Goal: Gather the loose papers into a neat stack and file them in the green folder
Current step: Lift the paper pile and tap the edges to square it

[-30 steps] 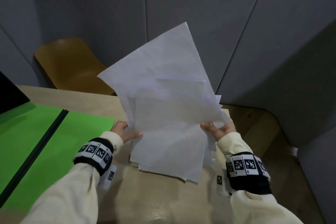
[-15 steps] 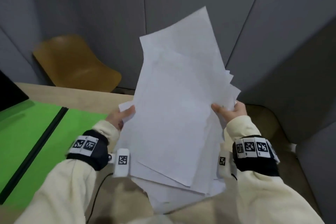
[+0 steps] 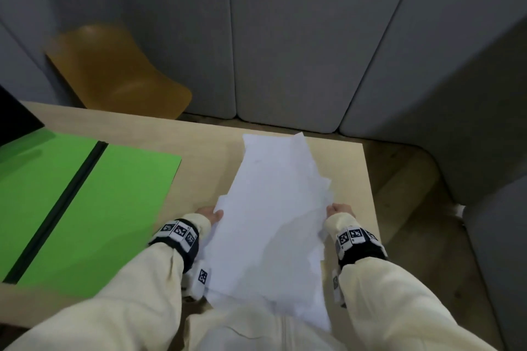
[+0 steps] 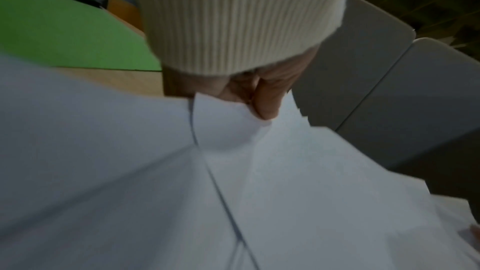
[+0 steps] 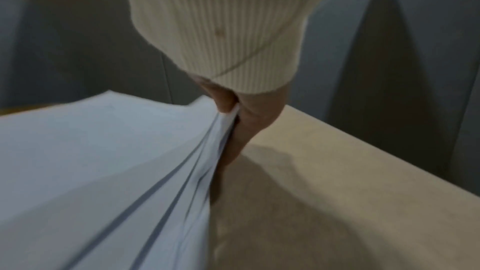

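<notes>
Over the right part of the light wooden table (image 3: 199, 139), uneven papers (image 3: 273, 222) gripped by left hand (image 3: 209, 212) and right hand (image 3: 339, 209), open green folder (image 3: 94, 208) lying left, ochre chair (image 3: 119, 71) and grey padded panels (image 3: 285, 37) beyond.

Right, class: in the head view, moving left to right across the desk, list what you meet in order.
Open bright green folder with a black spine → left hand gripping the paper edge → loose stack of white paper sheets → right hand on the opposite edge → bare pale wooden table edge.
</notes>
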Demonstrator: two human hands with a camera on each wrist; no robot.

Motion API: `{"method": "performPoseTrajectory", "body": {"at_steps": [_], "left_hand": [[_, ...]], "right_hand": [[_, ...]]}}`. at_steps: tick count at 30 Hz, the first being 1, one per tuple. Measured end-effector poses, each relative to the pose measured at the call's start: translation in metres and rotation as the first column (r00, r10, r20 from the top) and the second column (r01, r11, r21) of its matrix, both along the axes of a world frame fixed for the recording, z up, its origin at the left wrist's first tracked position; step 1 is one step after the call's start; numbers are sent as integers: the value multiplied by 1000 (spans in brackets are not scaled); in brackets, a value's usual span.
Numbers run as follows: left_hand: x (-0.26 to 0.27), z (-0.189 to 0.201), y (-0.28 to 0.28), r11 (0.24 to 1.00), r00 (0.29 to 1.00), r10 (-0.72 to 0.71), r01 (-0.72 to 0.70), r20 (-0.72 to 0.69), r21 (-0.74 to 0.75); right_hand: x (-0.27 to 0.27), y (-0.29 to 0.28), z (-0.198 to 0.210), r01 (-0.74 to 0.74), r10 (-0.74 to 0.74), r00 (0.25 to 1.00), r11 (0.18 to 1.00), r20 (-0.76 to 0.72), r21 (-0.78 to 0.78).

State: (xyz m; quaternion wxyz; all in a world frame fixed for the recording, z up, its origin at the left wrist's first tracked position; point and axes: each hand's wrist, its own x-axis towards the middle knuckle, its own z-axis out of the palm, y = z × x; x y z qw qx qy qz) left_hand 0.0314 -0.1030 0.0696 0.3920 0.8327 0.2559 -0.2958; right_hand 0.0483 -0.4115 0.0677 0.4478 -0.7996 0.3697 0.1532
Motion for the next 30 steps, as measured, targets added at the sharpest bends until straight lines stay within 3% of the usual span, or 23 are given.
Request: {"method": "performPoseTrajectory", "body": {"at_steps": [2, 6, 10, 12, 15, 20, 22, 26, 28, 30], "left_hand": [[-4, -9, 0, 998, 998, 52, -53, 29, 36], [-8, -23, 0, 996, 1000, 13, -12, -18, 88], [-6, -29, 7, 994, 997, 40, -33, -69, 101], [-6, -29, 10, 995, 995, 45, -38, -84, 87], [-4, -30, 11, 996, 993, 69, -63, -92, 69], [-4, -31, 10, 992, 990, 118, -115, -77, 45], [-3, -30, 9, 992, 990, 119, -116, -79, 47], [-4, -30, 9, 991, 984, 133, -131, -122, 28], [-9, -28, 8, 992, 983, 124, -127, -134, -11], [-13, -30, 7, 994, 984, 106, -104, -145, 19]], "right_hand": [[-1, -5, -5, -13, 9, 996, 999, -90, -37], [-11, -11, -10, -85, 58, 982, 986, -181, -143], [-17, -20, -19, -114, 86, 983, 979, -160, -172], [-21, -22, -22, -206, 180, 971, 964, -156, -169], [-31, -15, -22, -442, 423, 872, 896, -245, -26], [-44, -18, -15, -552, 613, 708, 790, -351, 266], [-42, -19, -17, -529, 584, 736, 811, -342, 249], [-33, -17, -26, -315, 304, 941, 948, -151, -53], [-34, -13, -29, -277, 268, 958, 957, -101, -85], [-35, -10, -30, -360, 351, 927, 932, -131, -53]]}}
